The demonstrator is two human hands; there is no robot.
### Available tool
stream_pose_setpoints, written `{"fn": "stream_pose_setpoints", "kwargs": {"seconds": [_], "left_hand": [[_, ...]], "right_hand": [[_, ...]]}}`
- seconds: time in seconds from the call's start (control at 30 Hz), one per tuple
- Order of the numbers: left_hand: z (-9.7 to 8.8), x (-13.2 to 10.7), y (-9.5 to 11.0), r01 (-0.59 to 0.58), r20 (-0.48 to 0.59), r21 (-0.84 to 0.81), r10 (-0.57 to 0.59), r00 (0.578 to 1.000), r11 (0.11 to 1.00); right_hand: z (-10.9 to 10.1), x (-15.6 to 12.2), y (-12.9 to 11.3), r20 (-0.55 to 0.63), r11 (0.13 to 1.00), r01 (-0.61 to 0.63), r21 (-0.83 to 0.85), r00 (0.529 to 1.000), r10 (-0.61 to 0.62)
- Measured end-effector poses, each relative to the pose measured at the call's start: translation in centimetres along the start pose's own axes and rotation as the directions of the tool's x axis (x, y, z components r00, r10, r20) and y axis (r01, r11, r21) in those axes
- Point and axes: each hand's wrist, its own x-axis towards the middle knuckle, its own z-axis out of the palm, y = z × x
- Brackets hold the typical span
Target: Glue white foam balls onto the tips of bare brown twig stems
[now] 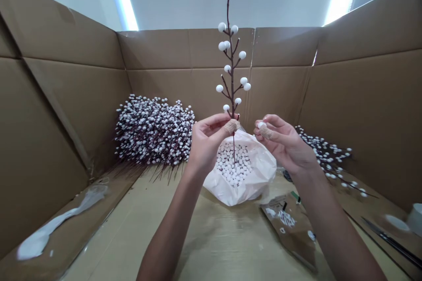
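My left hand (pixel 207 138) pinches a thin dark stem with white bead buds (pixel 231 66) and holds it upright above a white plastic bag of loose white beads (pixel 260 175). A bandage wraps the thumb tip. My right hand (pixel 283 142) is closed on a single white bead (pixel 261 125) held at its fingertips, a short gap to the right of the stem's base. The bag stands just behind and below both hands.
A big heap of finished beaded stems (pixel 153 129) lies at the back left, a smaller one (pixel 325 151) at the right. Cardboard walls (pixel 59 105) enclose the work surface. A brown packet (pixel 290 224) and thin dark bare stems (pixel 392 241) lie at the right front.
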Motion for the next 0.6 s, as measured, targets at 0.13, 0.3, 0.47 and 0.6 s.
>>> {"fn": "stream_pose_setpoints", "kwargs": {"seconds": [0.13, 0.3, 0.47, 0.6], "left_hand": [[0.4, -0.2, -0.4, -0.037, 0.001, 0.041, 0.036, 0.999, 0.998], [1.0, -0.5, -1.2, -0.138, 0.001, 0.148, 0.139, 0.99, 0.979], [1.8, -0.8, -1.6, -0.206, -0.014, 0.191, 0.213, 0.977, 0.96], [2.2, -0.8, -1.7, -0.257, 0.002, 0.229, 0.264, 0.965, 0.939]], "right_hand": [[0.0, -0.4, -1.1, -0.021, 0.994, 0.094, -0.058, 0.995, -0.095], [0.0, -0.4, -1.3, 0.003, 0.958, 0.259, -0.124, 0.965, -0.261], [0.4, -0.5, -0.8, 0.059, 0.905, 0.363, -0.221, 0.932, -0.359], [0.3, -0.6, -1.0, 0.094, 0.885, 0.388, -0.258, 0.921, -0.377]]}}
